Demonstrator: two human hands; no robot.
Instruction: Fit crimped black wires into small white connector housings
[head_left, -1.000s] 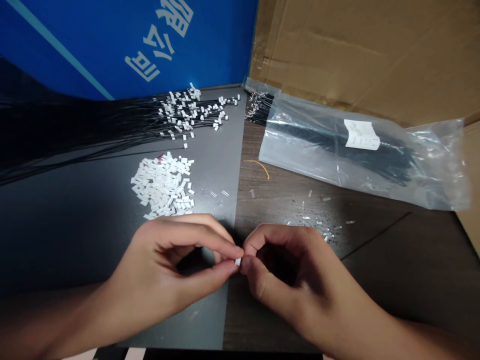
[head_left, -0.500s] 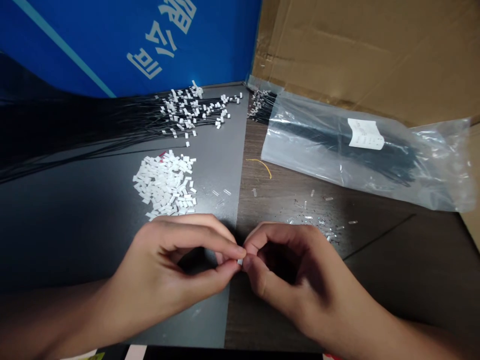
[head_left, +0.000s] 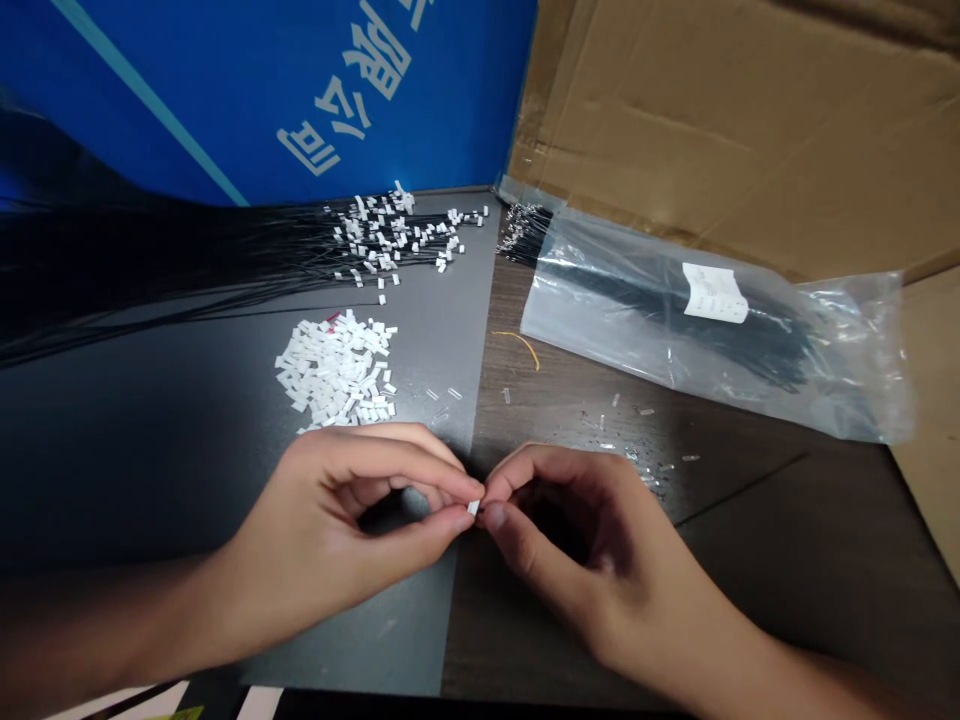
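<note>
Along the left of the bench, a sheaf of fine black wires (head_left: pixel 172 270) fans across a dark grey mat (head_left: pixel 442 330), with white connector housings (head_left: pixel 390 232) on the far ends. A blue printed carton panel (head_left: pixel 285 100) stands behind them. Nearer us lies a loose heap of white housings (head_left: pixel 335 367).

At centre, our left hand (head_left: pixel 352 520) and right hand (head_left: pixel 585 550) meet at the mat's edge, each thumb and forefinger pinching inward while the other fingers curl. A small white connector housing (head_left: pixel 473 508) lies between the two pinches, gripped at the fingertips with only a sliver showing. We see no wire entering it, though the fingers may hide one. We judge the step in hand to be working on this single housing. Any next move calls for a steady, exact pinch, as the piece is tiny.

Further right, on the wooden tabletop (head_left: pixel 570 420), lie a short yellow wire (head_left: pixel 517 347) and scattered clear fragments (head_left: pixel 607 415). Beyond them is a clear plastic bag (head_left: pixel 660 340) of black wires, bearing a paper label (head_left: pixel 714 293), with metal-tipped wire ends (head_left: pixel 525 232) at its mouth. Brown cardboard (head_left: pixel 712 120) backs it.
</note>
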